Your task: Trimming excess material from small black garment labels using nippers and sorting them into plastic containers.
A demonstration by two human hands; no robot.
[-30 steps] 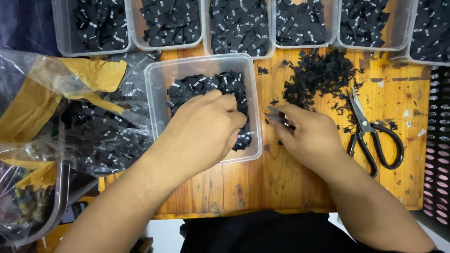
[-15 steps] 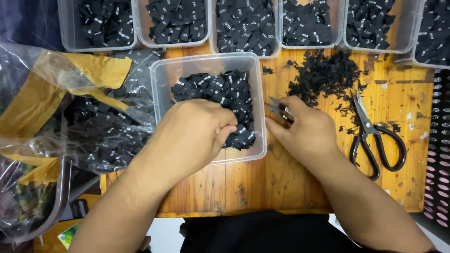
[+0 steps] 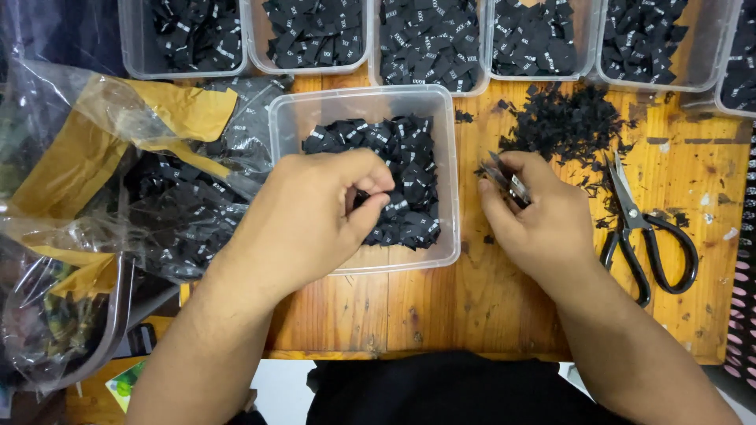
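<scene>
The left hand (image 3: 315, 216) reaches into a clear plastic tub (image 3: 445, 181) and is curled closed, its thumb and fingers pinching at one of the small black labels (image 3: 402, 169) heaped inside. The knuckles cover the tub's left half, so what sits under the palm is hidden. The tub stands on the wooden table (image 3: 488, 295), about in the middle, its near rim just beyond the wrist.

The right hand (image 3: 539, 220) rests on the table just to the right of the tub, apart from its wall. It is closed around a thin stack of labels (image 3: 508, 182), gripped between thumb and forefinger, with the stack's end poking out toward the tub.

Beyond this hand lies a loose pile of black scraps (image 3: 563, 118) scattered over the wood. To the right of the hand, near it but not touching, black-handled scissors (image 3: 642, 236) lie flat with the blades shut and pointing away from the person.

Along the far edge of the table stands a row of clear tubs (image 3: 315, 35), each filled with the same kind of black labels. On the left, a crumpled clear plastic bag (image 3: 118, 181) with yellow-brown paper holds more black labels and touches the middle tub's left side.
</scene>
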